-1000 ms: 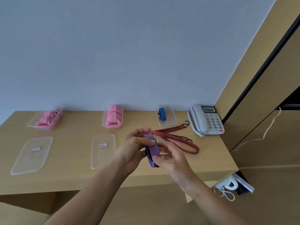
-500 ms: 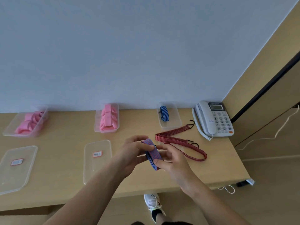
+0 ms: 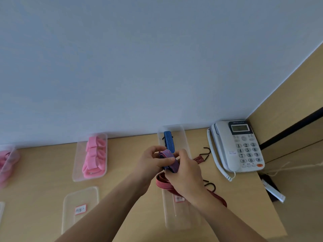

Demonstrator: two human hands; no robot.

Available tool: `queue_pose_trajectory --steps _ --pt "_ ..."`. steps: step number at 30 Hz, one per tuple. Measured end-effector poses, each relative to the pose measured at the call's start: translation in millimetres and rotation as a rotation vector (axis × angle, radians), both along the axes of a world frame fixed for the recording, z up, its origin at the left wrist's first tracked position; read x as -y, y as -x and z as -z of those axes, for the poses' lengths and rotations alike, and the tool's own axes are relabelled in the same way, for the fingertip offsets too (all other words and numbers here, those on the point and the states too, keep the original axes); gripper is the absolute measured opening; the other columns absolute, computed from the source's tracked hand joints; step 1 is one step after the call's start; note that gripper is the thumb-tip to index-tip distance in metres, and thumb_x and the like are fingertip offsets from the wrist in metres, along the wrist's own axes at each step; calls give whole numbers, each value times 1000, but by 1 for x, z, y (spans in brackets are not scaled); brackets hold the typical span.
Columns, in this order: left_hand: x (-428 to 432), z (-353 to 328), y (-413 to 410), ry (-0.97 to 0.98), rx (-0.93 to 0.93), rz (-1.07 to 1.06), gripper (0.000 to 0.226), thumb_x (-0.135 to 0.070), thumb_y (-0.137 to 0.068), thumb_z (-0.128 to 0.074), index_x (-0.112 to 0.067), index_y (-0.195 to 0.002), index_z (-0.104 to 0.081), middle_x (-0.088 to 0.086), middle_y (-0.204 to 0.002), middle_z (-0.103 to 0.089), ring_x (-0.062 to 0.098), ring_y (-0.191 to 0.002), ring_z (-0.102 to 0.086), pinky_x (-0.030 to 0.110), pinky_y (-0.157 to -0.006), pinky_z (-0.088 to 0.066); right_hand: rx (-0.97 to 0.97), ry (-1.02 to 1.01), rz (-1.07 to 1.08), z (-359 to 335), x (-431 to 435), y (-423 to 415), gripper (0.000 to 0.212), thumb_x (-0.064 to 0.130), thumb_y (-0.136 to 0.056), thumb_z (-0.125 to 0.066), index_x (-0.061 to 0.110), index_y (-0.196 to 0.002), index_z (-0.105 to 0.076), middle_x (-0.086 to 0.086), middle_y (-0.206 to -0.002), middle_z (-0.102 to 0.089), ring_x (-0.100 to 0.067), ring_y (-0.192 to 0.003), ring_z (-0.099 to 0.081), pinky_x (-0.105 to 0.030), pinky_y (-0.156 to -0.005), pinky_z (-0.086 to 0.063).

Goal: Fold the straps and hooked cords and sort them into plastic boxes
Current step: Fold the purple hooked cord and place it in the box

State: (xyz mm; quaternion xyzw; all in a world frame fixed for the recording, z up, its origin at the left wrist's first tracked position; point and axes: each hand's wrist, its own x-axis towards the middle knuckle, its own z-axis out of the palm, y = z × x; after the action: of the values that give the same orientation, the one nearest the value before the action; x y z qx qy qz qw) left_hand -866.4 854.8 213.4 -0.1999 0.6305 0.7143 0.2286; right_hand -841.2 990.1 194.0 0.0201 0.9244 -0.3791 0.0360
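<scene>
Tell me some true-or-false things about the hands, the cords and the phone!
1. The left hand and the right hand both hold the folded purple cord. True.
2. The phone sits at the left end of the desk. False: it sits at the right end.
3. A blue cord lies in the clear box behind the hands. True.
4. The red cord is packed in a box. False: it lies loose on the desk, under the right hand.

Quick count: 3 clear boxes (image 3: 12,160) (image 3: 76,165) (image 3: 182,135), 3 lids (image 3: 80,196) (image 3: 181,218) (image 3: 1,208) (one's just a sliver at the left edge), 3 hooked cords: blue cord (image 3: 168,140), red cord (image 3: 164,184), purple cord (image 3: 173,167). 2 hands (image 3: 150,161) (image 3: 187,177), 1 phone (image 3: 236,145). Pink straps (image 3: 94,154) too bunched to count.
</scene>
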Motion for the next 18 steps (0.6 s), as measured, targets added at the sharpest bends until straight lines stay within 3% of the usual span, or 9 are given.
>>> queue_pose_trajectory --steps 2,4,8,10,12,15,18 --pt "-4 4 17 -27 1 -21 36 -8 -89 -78 -12 -122 -64 8 -106 -78 17 -90 -78 26 -75 -62 17 40 28 4 -4 16 41 31 -77 -77 28 -105 -47 9 -78 -65 -11 -67 -64 -18 -52 -45" --pt "-8 9 33 -49 20 -48 29 -18 -95 -73 -13 -123 -64 8 -109 -77 16 -94 -78 23 -73 -59 32 99 86 9 -6 31 40 30 -75 -78 26 -104 -51 7 -77 -66 -12 -64 -64 -28 -56 -52" --pt "-13 19 57 -135 57 -50 21 -23 -104 -60 -10 -115 -72 5 -104 -80 17 -89 -76 27 -75 -60 32 152 199 18 -7 54 43 25 -74 -79 26 -109 -54 10 -74 -63 -12 -63 -63 -36 -59 -53" --pt "-16 25 64 -101 79 -44 22 -23 -103 -60 -9 -111 -76 5 -102 -78 17 -88 -72 31 -80 -63 24 124 241 22 -10 64 43 26 -75 -79 27 -109 -52 13 -73 -61 -12 -63 -63 -31 -55 -51" --pt "-19 32 71 82 43 -4 19 -25 -101 -62 -15 -105 -78 1 -101 -78 16 -91 -69 35 -83 -60 20 48 260 25 -13 74 41 26 -76 -77 28 -106 -48 13 -74 -60 -14 -64 -61 -24 -51 -44" --pt "-19 44 80 563 -101 33 18 -31 -95 -67 -25 -110 -74 -8 -107 -73 9 -96 -66 33 -85 -53 -12 -203 215 29 -16 90 38 23 -78 -71 19 -107 -47 3 -72 -57 -23 -66 -56 -31 -50 -37" --pt "-16 53 84 716 -154 53 30 -24 -90 -72 -23 -120 -69 -6 -115 -64 13 -98 -60 26 -83 -44 -18 -403 123 31 -8 100 40 22 -78 -71 14 -109 -48 0 -76 -57 -26 -76 -55 -31 -55 -34"
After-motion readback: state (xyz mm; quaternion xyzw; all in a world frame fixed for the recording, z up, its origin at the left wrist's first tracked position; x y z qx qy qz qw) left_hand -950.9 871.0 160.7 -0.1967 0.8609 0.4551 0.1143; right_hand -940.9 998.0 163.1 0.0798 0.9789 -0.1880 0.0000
